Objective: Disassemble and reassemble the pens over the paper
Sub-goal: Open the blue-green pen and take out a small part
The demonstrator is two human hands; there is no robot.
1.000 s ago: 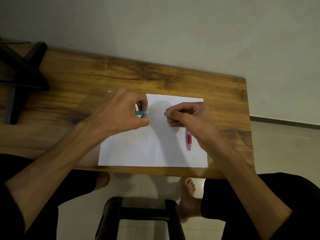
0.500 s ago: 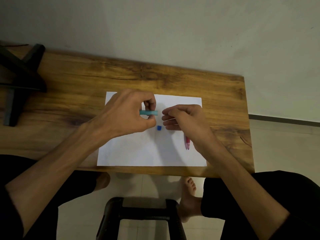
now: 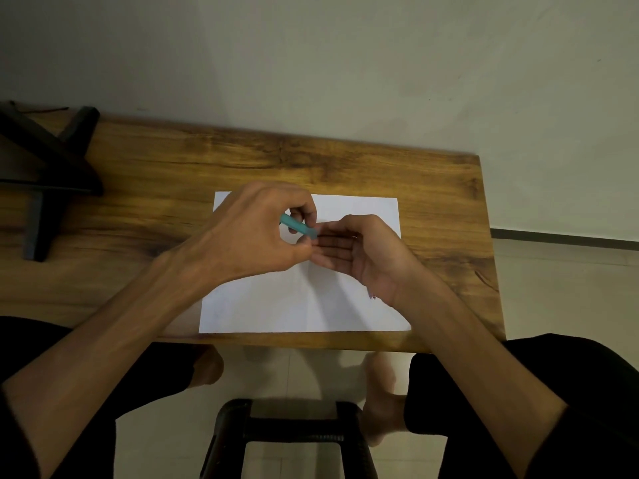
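A white sheet of paper (image 3: 297, 305) lies on the wooden table (image 3: 166, 174). Above it, my left hand (image 3: 249, 236) pinches a teal pen barrel (image 3: 299, 226), tilted with its lower end pointing right and down. My right hand (image 3: 359, 250) is turned palm up, fingers apart, cupped right under the barrel's lower end; nothing shows in the palm. Only the tip of the red pen (image 3: 374, 297) peeks out from under my right wrist; the rest is hidden. The small blue piece is out of sight.
A black stand (image 3: 41, 167) occupies the table's far left. A black stool (image 3: 294, 433) sits below the near table edge, between my legs. A pale wall runs behind the table.
My left hand tilted the teal barrel downward toward the right. My right hand turned palm up and slid under the barrel's end. The small blue piece that lay on the paper is now hidden.
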